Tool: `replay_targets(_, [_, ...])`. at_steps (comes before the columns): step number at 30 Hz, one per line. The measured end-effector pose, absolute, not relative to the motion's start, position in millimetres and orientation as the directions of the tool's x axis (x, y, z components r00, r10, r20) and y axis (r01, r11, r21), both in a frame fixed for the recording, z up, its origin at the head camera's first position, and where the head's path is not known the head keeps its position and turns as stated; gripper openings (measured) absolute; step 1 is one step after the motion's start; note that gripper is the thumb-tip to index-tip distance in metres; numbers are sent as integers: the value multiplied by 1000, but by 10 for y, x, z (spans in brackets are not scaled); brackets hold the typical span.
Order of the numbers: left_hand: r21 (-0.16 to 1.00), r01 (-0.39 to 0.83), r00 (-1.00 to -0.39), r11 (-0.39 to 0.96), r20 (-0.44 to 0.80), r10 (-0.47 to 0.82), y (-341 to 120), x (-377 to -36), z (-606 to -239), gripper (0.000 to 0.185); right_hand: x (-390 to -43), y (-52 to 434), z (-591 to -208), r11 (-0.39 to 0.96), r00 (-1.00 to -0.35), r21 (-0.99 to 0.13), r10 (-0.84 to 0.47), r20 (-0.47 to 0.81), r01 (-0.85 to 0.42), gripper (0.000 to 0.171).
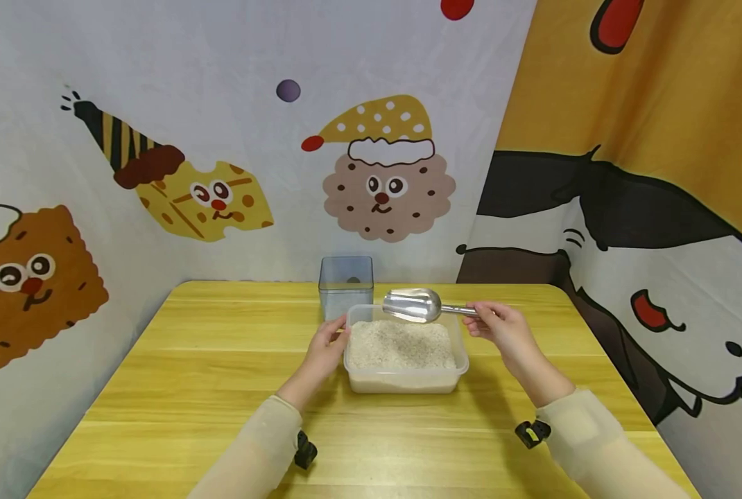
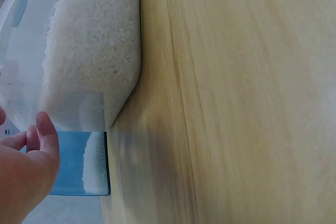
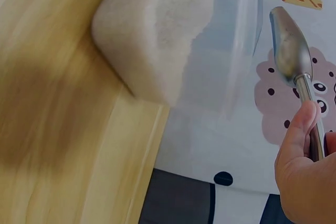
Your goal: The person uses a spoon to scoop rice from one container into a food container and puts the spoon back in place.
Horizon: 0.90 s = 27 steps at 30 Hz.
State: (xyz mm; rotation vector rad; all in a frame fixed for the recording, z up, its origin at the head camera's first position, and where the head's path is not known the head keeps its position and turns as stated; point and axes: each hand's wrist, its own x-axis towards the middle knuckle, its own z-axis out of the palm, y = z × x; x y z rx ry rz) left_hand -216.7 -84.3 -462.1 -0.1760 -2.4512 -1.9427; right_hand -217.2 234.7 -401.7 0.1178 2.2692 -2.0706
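A clear plastic container (image 1: 403, 382) stands on the table with white rice (image 1: 402, 345) in it. My left hand (image 1: 322, 353) touches the container's left side near the rim, thumb and fingertips against the wall. By its handle, my right hand (image 1: 498, 331) grips a metal scoop (image 1: 411, 305), raised over the container's back edge. The scoop's bowl points left and shows bare, shiny metal. In the right wrist view the thumb lies along the scoop handle (image 3: 316, 142). Behind the container is a bluish see-through box (image 1: 346, 277); the left wrist view shows rice (image 2: 95, 163) inside it.
The wood-grain table (image 1: 221, 388) reaches back to a cloth backdrop (image 1: 234, 55) with cartoon prints. Another printed curtain (image 1: 645, 208) hangs along the right side. The bluish box stands close to the container's back left corner.
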Motion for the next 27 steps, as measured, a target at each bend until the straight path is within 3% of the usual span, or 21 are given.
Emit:
replay_targets(9, [972,73,-995,223,56,85,-830,-2099,-4491,43,-2060,2424,-4085,268,-998,-962,-3,55,-54,40])
replay_targets(14, [976,60,-996,210,44,80,-834,-2158,-4590,43,-1998,2463,-4098,455,-980,-869,-42,194,-192,32])
replay_targets(21, [972,62,-997,227,49,63,-849,-2279,-4841,44,-1927,2462,-4107,724,-911,-583,-162,378,-370,21])
replay_targets(27, [972,66,-997,225,53,62,-855,-2286,-4850,44,-1919,2442,-4086,780,-746,-262,-355,563,-568,9])
